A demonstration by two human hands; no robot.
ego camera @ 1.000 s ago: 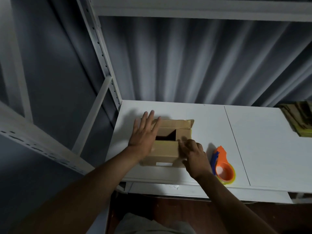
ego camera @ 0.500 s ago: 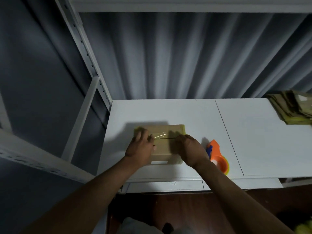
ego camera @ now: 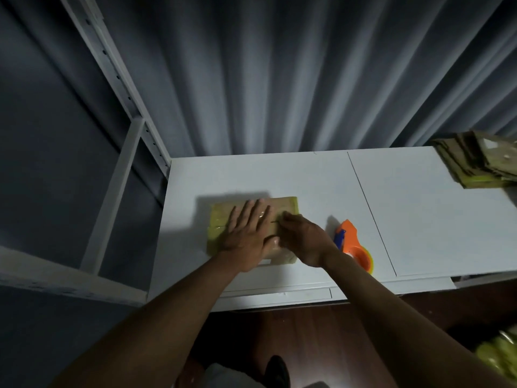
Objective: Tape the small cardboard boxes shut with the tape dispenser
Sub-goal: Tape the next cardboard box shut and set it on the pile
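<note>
A small cardboard box [ego camera: 221, 219] lies on the white table [ego camera: 321, 186] with its top flaps folded down. My left hand [ego camera: 247, 231] lies flat on the lid, fingers straight and pointing away from me. My right hand [ego camera: 303, 236] rests on the box's right part, its fingertips touching the flap seam; its fingers are bent, and I cannot see whether they pinch anything. An orange tape dispenser [ego camera: 354, 245] with a blue blade part and a yellow roll lies on the table just right of my right hand, untouched.
A stack of flattened cardboard boxes [ego camera: 475, 161] sits at the table's far right corner. A white metal shelf frame [ego camera: 117, 88] stands to the left, a grey curtain behind. The table's front edge runs near my forearms. Something yellow-green [ego camera: 500, 354] shows at the lower right.
The box's flaps were open a second ago and are now down. My left hand moved from the box's left edge to lie flat on top. The camera tilted.
</note>
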